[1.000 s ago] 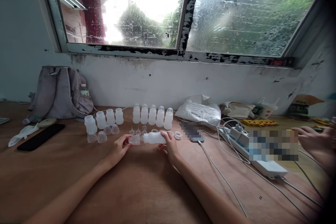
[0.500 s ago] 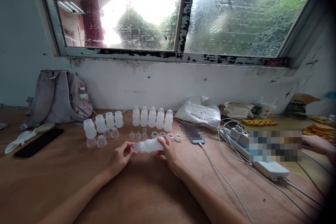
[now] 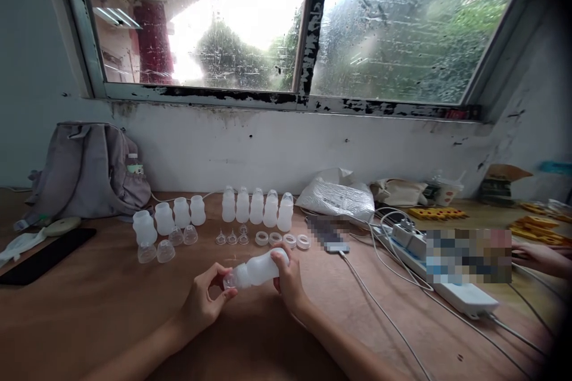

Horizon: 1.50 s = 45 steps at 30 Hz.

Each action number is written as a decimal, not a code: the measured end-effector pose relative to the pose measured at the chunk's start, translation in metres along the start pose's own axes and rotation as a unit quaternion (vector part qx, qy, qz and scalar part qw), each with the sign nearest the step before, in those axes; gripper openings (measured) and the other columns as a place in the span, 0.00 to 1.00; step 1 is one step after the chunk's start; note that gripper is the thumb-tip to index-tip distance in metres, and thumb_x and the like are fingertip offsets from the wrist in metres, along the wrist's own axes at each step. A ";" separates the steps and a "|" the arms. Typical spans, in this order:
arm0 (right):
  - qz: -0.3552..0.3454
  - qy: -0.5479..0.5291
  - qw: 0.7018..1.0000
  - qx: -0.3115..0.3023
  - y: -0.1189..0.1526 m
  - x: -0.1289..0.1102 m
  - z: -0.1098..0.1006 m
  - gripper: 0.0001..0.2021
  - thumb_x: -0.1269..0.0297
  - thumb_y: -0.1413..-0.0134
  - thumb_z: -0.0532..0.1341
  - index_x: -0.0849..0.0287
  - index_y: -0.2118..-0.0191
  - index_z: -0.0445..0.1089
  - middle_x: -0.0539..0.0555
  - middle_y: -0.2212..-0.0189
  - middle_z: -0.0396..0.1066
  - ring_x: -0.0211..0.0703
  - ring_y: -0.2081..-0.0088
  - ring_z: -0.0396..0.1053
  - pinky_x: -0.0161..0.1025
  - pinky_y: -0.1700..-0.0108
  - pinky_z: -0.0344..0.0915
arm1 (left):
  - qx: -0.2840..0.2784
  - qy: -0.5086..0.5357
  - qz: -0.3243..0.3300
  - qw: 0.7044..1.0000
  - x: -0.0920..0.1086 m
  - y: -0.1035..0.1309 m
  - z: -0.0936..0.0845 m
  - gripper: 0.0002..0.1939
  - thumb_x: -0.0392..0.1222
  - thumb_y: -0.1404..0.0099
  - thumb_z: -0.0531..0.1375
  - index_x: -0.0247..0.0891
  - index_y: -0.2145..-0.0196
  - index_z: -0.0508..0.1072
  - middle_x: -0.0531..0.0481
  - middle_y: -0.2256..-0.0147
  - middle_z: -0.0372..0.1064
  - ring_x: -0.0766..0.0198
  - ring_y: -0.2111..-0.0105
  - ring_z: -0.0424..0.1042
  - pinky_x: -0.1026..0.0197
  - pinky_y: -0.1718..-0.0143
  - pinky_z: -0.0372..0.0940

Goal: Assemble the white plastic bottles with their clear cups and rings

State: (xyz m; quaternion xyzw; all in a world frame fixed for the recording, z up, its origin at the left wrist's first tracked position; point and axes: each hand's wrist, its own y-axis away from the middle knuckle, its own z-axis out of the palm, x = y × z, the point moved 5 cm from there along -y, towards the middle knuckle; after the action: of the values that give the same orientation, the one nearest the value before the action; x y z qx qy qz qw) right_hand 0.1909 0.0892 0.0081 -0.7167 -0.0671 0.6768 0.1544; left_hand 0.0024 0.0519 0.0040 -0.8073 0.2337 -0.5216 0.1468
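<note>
A frosted white baby bottle [image 3: 261, 268] lies nearly level between my two hands, its clear-capped end to the left and a little lower. My left hand [image 3: 208, 294] pinches that clear cap between thumb and fingers. Around the bottle's base my right hand [image 3: 288, 277] is closed. Beyond them stand several capped bottles [image 3: 256, 207] in a row. White collar rings [image 3: 289, 241] and clear nipples [image 3: 231, 237] lie in front of that row. To the left are several open bottles [image 3: 164, 218] with clear dome caps [image 3: 165, 251] before them.
A grey backpack [image 3: 84, 169] and a black slab [image 3: 49, 256] are at the left. A plastic-wrapped package [image 3: 337, 196], a phone [image 3: 336, 246] with its cable and a power strip [image 3: 469, 297] lie to the right. Another person's hand [image 3: 543, 259] shows at the far right.
Both hands have come lower and nearer with the bottle, which now tilts more, its base end raised. The view has shifted slightly. My grips stay on the cap and base.
</note>
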 end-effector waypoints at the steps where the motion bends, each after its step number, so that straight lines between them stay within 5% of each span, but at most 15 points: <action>1: 0.000 0.001 1.000 -0.001 0.000 0.000 -0.001 0.10 0.57 0.53 0.52 0.60 0.71 0.60 0.44 0.84 0.54 0.31 0.84 0.54 0.28 0.86 0.50 | -0.001 0.002 0.000 1.000 -0.001 0.001 0.001 0.10 0.41 0.47 0.59 0.36 0.67 0.64 0.48 0.68 0.69 0.64 0.70 0.69 0.64 0.66 0.64; 8: 0.025 -0.051 0.998 -0.025 0.007 0.000 0.011 0.12 0.54 0.49 0.51 0.57 0.65 0.56 0.43 0.81 0.55 0.28 0.87 0.51 0.27 0.88 0.49 | 0.009 0.140 -0.091 0.986 -0.013 -0.020 -0.007 0.18 0.44 0.45 0.57 0.37 0.57 0.64 0.46 0.62 0.68 0.61 0.63 0.68 0.60 0.61 0.64; 12: 0.055 -0.113 0.987 -0.100 0.007 -0.007 0.027 0.15 0.53 0.52 0.54 0.56 0.62 0.54 0.48 0.71 0.62 0.32 0.81 0.62 0.30 0.83 0.60 | -0.016 0.230 -0.165 0.959 -0.008 -0.052 -0.026 0.23 0.47 0.43 0.55 0.37 0.51 0.60 0.44 0.57 0.66 0.61 0.62 0.68 0.58 0.59 0.64; 18: 0.049 -0.071 0.984 -0.157 0.005 -0.004 0.027 0.18 0.54 0.56 0.59 0.56 0.59 0.58 0.54 0.62 0.64 0.39 0.66 0.66 0.37 0.68 0.66 | -0.037 0.076 -0.127 0.988 0.020 -0.094 -0.064 0.23 0.54 0.47 0.56 0.36 0.59 0.68 0.45 0.61 0.69 0.58 0.60 0.67 0.60 0.61 0.64; 21: 0.043 -0.018 0.990 -0.133 0.001 0.007 0.020 0.18 0.54 0.55 0.58 0.56 0.58 0.59 0.54 0.61 0.63 0.38 0.67 0.66 0.38 0.65 0.65 | 0.024 -0.022 -0.097 0.995 0.028 -0.121 -0.094 0.25 0.56 0.50 0.57 0.36 0.59 0.68 0.47 0.64 0.70 0.59 0.64 0.68 0.63 0.66 0.64; 26: 0.025 0.022 0.993 -0.116 -0.005 0.018 0.015 0.16 0.53 0.53 0.55 0.57 0.60 0.59 0.53 0.65 0.63 0.37 0.70 0.65 0.37 0.69 0.65 | 0.030 -0.193 -0.091 0.977 0.020 -0.172 -0.129 0.23 0.53 0.51 0.57 0.38 0.60 0.69 0.48 0.64 0.70 0.59 0.64 0.69 0.65 0.69 0.63; 32: 0.001 0.056 0.992 -0.112 -0.005 0.018 0.015 0.14 0.55 0.51 0.54 0.57 0.61 0.60 0.52 0.68 0.64 0.37 0.72 0.65 0.36 0.70 0.65 | -0.009 -0.362 -0.050 0.931 -0.016 -0.208 -0.119 0.19 0.46 0.49 0.55 0.35 0.60 0.69 0.44 0.59 0.67 0.58 0.62 0.68 0.62 0.63 0.62; 39: -0.017 0.090 0.989 -0.113 -0.009 0.021 0.015 0.11 0.57 0.50 0.53 0.57 0.62 0.60 0.51 0.71 0.64 0.37 0.74 0.64 0.35 0.73 0.63 | -0.041 -0.392 -0.057 0.918 -0.049 -0.217 -0.099 0.20 0.44 0.47 0.52 0.33 0.58 0.68 0.42 0.58 0.66 0.57 0.62 0.67 0.61 0.61 0.61; 45: -0.085 0.282 0.950 -0.108 -0.036 0.026 0.007 0.07 0.64 0.49 0.50 0.57 0.64 0.61 0.49 0.80 0.62 0.39 0.76 0.62 0.35 0.72 0.57 | -0.049 -0.400 -0.049 0.914 -0.062 -0.219 -0.095 0.20 0.44 0.45 0.50 0.35 0.57 0.67 0.43 0.57 0.65 0.57 0.60 0.67 0.61 0.60 0.60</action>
State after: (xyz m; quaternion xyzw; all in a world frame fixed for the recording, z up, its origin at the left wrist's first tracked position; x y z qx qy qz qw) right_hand 0.1895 0.1322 -0.0056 -0.8824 -0.1537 0.4202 0.1457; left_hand -0.0565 0.2708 0.1003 -0.9651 0.1406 -0.1496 0.1624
